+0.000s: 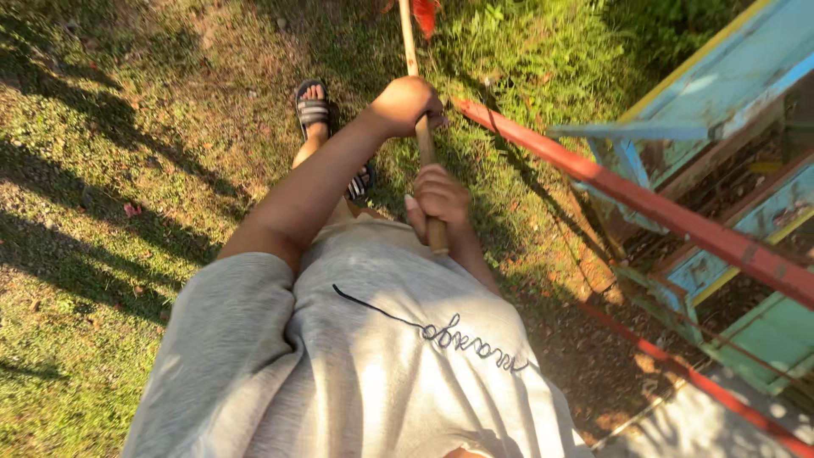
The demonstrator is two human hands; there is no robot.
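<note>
On the left lies short green grass (110, 170), partly in shade. My left hand (405, 103) is wrapped tight around the long, thin, pale wooden stick (421, 136), farther up. My right hand (439, 197) grips it nearer my grey shirt (356, 356). No work shows on the grass yet. Red metal rail (644, 203) runs right.

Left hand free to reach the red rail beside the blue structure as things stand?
Probably not at once: the left hand is wrapped round the wooden handle, as is the right hand. The red rail lies close by, with nothing between.
</note>
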